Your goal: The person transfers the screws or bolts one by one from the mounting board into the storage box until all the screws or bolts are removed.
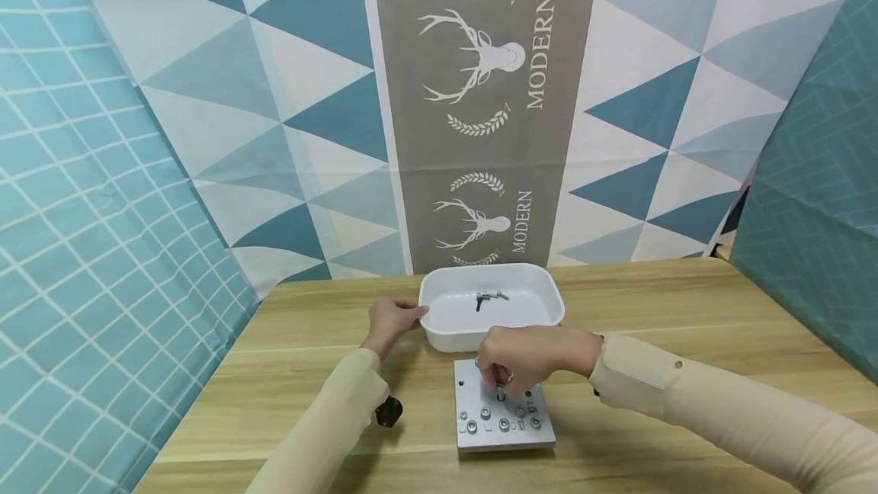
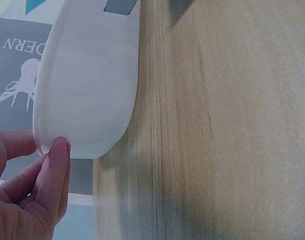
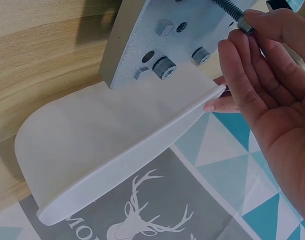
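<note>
My left hand [image 1: 392, 319] pinches the left rim of a white plastic tray [image 1: 456, 342], thumb on one side of the wall and fingers on the other, as the left wrist view [image 2: 40, 180] shows. Over a silver metal plate [image 1: 507, 447] in front of the tray, my right hand [image 1: 521, 355] pinches a threaded bolt [image 3: 246, 25] by its head between thumb and fingers. The bolt's shank points at the plate's face; whether its tip is inside a hole cannot be told. Several socket-head bolts [image 3: 164, 68] sit in the plate beside open holes [image 3: 148, 56].
Inside the tray lie several loose screws [image 1: 495, 295], one of them dark. A small black object [image 1: 389, 411] shows beside the left sleeve. The wooden table [image 1: 295, 372] meets a patterned cloth [image 1: 480, 113] at the back and tiled-pattern cloth [image 1: 89, 212] at the left.
</note>
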